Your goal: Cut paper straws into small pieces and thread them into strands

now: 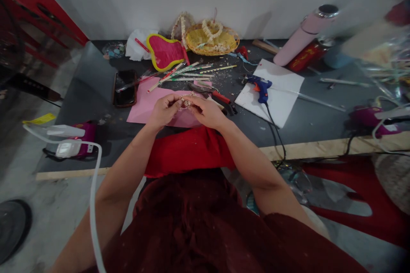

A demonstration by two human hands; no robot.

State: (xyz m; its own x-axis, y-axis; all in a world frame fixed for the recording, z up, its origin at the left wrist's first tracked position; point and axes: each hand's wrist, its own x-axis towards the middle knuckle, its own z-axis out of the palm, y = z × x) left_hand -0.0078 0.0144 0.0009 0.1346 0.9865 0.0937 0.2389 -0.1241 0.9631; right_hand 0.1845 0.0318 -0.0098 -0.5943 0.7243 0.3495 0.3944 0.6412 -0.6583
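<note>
Between my fingertips is a small cream-coloured beaded piece (pixel 186 102), partly hidden by the fingers. My left hand (pixel 165 111) pinches its left side, and my right hand (pixel 206 111) grips it from the right. Both hands are over a pink sheet (pixel 141 108) on the dark table. Just behind them lie pliers with red handles (pixel 221 96) and several printed paper sticks (pixel 187 77). A yellow woven basket (pixel 197 42) holding a cream beaded string (pixel 213 33) stands against the wall.
A blue glue gun (pixel 263 89) lies on a white board (pixel 288 81) to the right. Behind it lean a pink bottle (pixel 303 38) and a red can (pixel 304 55). A phone (pixel 124 88) and a power adapter (pixel 68 148) are on the left, with a white cable (pixel 93 196) nearby.
</note>
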